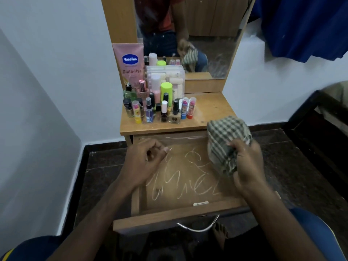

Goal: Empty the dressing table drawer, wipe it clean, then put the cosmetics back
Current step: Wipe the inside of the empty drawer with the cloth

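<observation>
Now the drawer (180, 211) stands pulled out toward the near side, below the table (211, 108). No cosmetics in it; pale chalky scribbles (180, 183) cross its wooden floor. A small pale strip (200, 203) lies against the inside of the near wall. A metal handle (197, 226) hangs on the drawer front.

Right hand (244, 164): fingers curled tight around a bunched green-and-cream checked cloth (226, 142), held over the right side of the drawer, its upper part level with the table edge. Whether the cloth touches the drawer floor cannot be told.

Left hand (145, 162): over the far left part of the drawer, fingers loosely curled, holding nothing.

Cosmetics (160, 108) stand grouped on the left half of the table: nail polish bottles, lip balm sticks, a lime-capped bottle (166, 92), a clear box (167, 80) behind them. A pink Vaseline tube (130, 63) stands upright at the far left, against the mirror frame. The mirror (197, 34) rises at the far side.

A blue fabric (305, 25) hangs at far right. Dark tiled floor (293, 166) on both sides.
</observation>
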Available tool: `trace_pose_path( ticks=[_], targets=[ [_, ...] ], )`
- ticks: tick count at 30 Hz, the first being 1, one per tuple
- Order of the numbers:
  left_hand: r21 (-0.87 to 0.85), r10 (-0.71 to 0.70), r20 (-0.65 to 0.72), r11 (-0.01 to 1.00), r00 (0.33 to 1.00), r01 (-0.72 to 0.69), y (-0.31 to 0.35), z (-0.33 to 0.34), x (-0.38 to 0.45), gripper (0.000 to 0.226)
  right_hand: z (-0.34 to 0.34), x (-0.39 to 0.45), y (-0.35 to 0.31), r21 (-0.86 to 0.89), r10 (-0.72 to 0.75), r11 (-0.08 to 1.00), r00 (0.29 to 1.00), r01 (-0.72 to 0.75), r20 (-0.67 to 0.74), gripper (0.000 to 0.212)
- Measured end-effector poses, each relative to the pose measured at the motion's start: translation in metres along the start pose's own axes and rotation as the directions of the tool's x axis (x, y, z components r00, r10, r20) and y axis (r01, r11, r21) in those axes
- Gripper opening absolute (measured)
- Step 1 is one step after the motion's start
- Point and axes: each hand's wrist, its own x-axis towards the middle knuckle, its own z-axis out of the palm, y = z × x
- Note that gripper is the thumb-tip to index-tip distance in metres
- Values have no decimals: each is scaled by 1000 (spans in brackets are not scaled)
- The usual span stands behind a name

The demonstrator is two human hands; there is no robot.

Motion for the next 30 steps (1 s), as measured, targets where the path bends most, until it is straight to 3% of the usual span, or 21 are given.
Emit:
trace_pose_path(
  ticks=[1,2,3,4,5,6,9,11,15,18,21,24,30],
  targets=[
    [-2,-31,-27,1000,999,31,0,0,1,16,-1,-5,-1,-177,-148,972,987,156,58,40],
    [1,-48,-30,999,998,48,0,0,2,16,0,-12,-1,-368,-260,872,942,324,214,46],
    [16,-45,-17,999,999,45,1,2,3,16,2,-17,1,-514,-257,724,871,460,418,53],
    [37,-26,5,999,1000,25,1,2,4,15,5,-22,4,-601,-149,576,795,553,588,65],
    [54,-4,26,999,1000,3,2,4,4,15,6,-24,8,-655,-22,445,739,611,673,78],
    [63,8,38,998,999,-10,2,5,5,16,7,-24,13,-682,30,363,724,635,690,80],
    [68,-13,21,998,1000,12,-1,6,3,17,6,-16,13,-680,-153,333,749,653,644,45],
    [87,-24,10,996,1000,23,-4,6,2,19,8,-9,16,-667,-151,267,714,696,684,39],
    [131,-75,2,989,997,75,-4,6,2,21,21,6,38,-594,233,93,562,799,793,59],
    [220,-109,95,972,989,86,-2,7,0,25,26,18,60,-644,503,-57,580,763,641,80],
    [263,-120,137,962,983,81,2,6,0,24,34,20,76,-641,567,-124,584,757,581,88],
    [266,-152,135,957,979,112,7,5,0,23,49,15,84,-588,592,-145,546,796,593,85],
    [283,-154,154,953,976,106,14,4,0,27,84,-4,94,-435,679,-41,344,899,648,69]
  ],
)
